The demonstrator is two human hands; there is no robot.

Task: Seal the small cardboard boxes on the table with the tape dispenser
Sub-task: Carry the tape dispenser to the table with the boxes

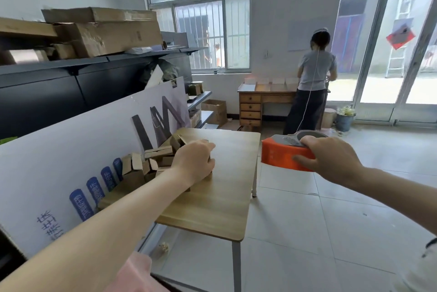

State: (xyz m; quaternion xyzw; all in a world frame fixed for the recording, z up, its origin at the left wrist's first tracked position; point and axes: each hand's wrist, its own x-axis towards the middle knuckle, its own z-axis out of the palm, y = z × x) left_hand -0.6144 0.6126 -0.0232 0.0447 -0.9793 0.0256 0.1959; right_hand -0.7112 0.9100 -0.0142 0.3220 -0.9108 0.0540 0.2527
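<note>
Several small cardboard boxes (151,161) lie in a loose pile along the left side of the wooden table (220,206). My left hand (194,161) covers one small box (201,182) in front of the pile, fingers curled over its top; most of that box is hidden. My right hand (331,159) grips an orange and grey tape dispenser (283,152) in the air just past the table's right edge, its toothed blade facing the table.
A white printed board (71,161) leans along the table's left side before dark shelves (94,74) stacked with big cartons. Across the room a person (312,78) stands at a wooden desk (257,104). Tiled floor (331,232) lies to the right.
</note>
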